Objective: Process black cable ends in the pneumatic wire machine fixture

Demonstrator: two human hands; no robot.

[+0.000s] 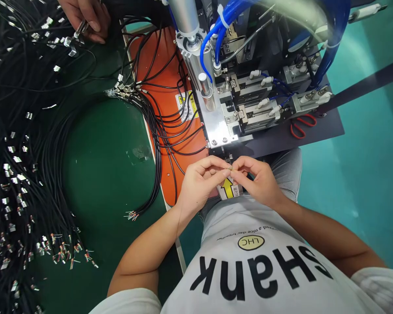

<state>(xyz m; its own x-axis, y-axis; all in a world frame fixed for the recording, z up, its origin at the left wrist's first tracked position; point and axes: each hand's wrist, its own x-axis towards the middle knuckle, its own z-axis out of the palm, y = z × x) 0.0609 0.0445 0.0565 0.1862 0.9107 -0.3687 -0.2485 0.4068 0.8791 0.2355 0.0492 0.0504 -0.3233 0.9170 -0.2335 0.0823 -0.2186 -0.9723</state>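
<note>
My left hand and my right hand meet in front of the machine, thumbs and forefingers pinched together. Between the fingertips is something very small that I cannot make out. Just below the fingers shows a label with a yellow arrow. To the left of my hands, several black cables lie over the orange plate, some reaching the machine's near side. The bundle's lower end shows bare coloured wires.
A large heap of black cables with metal connectors covers the left of the green table. Another person's hand holds metal connectors at top left. Blue air hoses arch above the machine. Red-handled scissors lie right.
</note>
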